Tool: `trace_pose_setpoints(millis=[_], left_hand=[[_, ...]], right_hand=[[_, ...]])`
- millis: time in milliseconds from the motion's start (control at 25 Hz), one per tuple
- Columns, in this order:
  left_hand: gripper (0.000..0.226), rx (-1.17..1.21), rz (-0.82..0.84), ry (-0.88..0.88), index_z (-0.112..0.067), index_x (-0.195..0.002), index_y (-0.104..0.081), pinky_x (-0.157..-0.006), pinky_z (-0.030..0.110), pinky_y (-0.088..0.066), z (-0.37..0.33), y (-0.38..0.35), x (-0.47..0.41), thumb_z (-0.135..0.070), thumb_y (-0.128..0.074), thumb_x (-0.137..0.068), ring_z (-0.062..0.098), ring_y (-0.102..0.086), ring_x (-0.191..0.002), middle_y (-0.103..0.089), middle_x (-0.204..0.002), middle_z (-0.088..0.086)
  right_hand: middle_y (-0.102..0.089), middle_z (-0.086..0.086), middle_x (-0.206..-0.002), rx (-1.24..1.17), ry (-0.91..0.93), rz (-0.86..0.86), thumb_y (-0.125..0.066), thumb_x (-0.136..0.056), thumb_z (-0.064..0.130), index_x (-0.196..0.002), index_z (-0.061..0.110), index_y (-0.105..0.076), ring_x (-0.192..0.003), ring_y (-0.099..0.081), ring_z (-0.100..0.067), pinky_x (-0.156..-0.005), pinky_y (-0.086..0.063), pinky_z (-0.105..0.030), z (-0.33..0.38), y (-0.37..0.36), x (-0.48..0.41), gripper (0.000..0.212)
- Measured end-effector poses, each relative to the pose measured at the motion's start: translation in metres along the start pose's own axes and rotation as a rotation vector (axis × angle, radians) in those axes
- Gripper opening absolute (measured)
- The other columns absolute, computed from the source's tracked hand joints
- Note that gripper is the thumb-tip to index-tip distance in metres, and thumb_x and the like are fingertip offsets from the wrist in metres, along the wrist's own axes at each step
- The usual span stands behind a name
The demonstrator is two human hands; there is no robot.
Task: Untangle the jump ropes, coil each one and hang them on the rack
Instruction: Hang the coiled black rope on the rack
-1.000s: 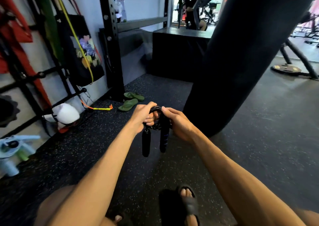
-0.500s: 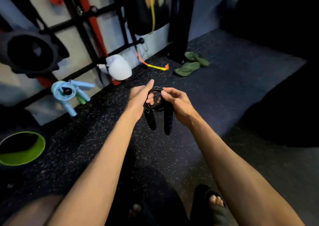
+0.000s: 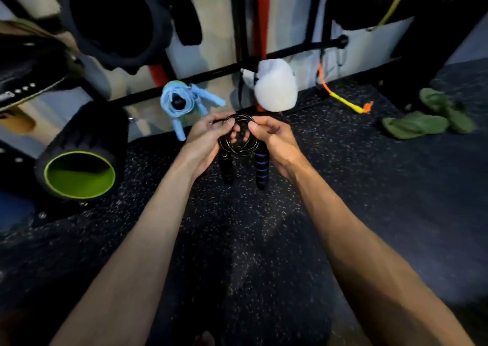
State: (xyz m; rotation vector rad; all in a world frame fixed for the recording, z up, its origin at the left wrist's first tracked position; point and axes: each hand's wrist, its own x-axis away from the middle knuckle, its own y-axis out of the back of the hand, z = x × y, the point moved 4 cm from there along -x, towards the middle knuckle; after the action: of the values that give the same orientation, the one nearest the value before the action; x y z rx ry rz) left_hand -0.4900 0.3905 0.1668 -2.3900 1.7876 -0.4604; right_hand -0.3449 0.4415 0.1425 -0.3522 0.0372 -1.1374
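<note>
From my feed I see a dark rubber floor (image 3: pixel 369 213), black with pale speckles, running up to the foot of the wall. A pair of green sandals (image 3: pixel 422 124) lies on it at the right, the two touching each other. Nearer the wall, a yellow cord (image 3: pixel 346 103) with an orange end trails down onto the floor. At the left a black foam roller (image 3: pixel 79 145) with a lime-green inside lies on its side, open end towards me; I cannot tell whether it rests on the floor itself or on a low base. Along the wall stands the black rack (image 3: pixel 200 77), with a coiled light blue jump rope (image 3: pixel 169 102) hanging from it.
</note>
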Motion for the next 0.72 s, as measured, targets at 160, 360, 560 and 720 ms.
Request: trace_pose_setpoints(millis=[160,360,560,720], left_hand=[[0.028,-0.11,-0.17,-0.122,0.006,-0.12,-0.054,-0.069,0.024,-0.055,-0.001,0.053,-0.014,0.0,-0.058,-0.093,0.012,-0.063,-0.071,-0.067,-0.086,0.011],[0.016,-0.26,-0.422,-0.296,-0.001,-0.107,-0.062,-0.062,0.023,-0.055,-0.011,0.102,-0.03,-0.001,-0.062,-0.091,0.008,-0.063,-0.063,-0.067,-0.08,0.012],[0.015,-0.416,-0.588,-0.391,0.001,-0.103,-0.068,-0.067,0.028,-0.057,-0.025,0.134,-0.062,-0.003,-0.064,-0.089,0.009,-0.064,-0.061,-0.067,-0.079,0.012],[0.01,-0.509,-0.625,-0.429,-0.005,-0.095,-0.072,-0.069,0.019,-0.053,-0.037,0.148,-0.093,-0.003,-0.067,-0.086,0.007,-0.064,-0.068,-0.07,-0.083,0.007]], right_hand=[[-0.069,-0.007,-0.07,0.067,0.006,0.073,-0.064,-0.091,0.003,-0.096,0.006,-0.059,-0.066,-0.064,-0.017,-0.076,-0.055,-0.033,-0.016,-0.041,-0.041,0.007],[-0.069,-0.022,-0.094,0.146,0.057,0.126,-0.07,-0.089,0.015,-0.096,0.012,-0.06,-0.086,-0.066,-0.027,-0.092,-0.052,-0.048,-0.035,-0.088,-0.087,0.013],[-0.068,-0.02,-0.109,0.184,0.128,0.067,-0.061,-0.093,0.009,-0.103,0.007,-0.059,-0.102,-0.066,-0.028,-0.097,-0.052,-0.037,-0.042,-0.121,-0.133,0.01],[-0.063,-0.008,-0.098,0.283,0.226,0.029,-0.058,-0.094,0.004,-0.107,-0.003,-0.058,-0.09,-0.059,-0.014,-0.081,-0.047,-0.015,-0.04,-0.134,-0.167,0.015]])
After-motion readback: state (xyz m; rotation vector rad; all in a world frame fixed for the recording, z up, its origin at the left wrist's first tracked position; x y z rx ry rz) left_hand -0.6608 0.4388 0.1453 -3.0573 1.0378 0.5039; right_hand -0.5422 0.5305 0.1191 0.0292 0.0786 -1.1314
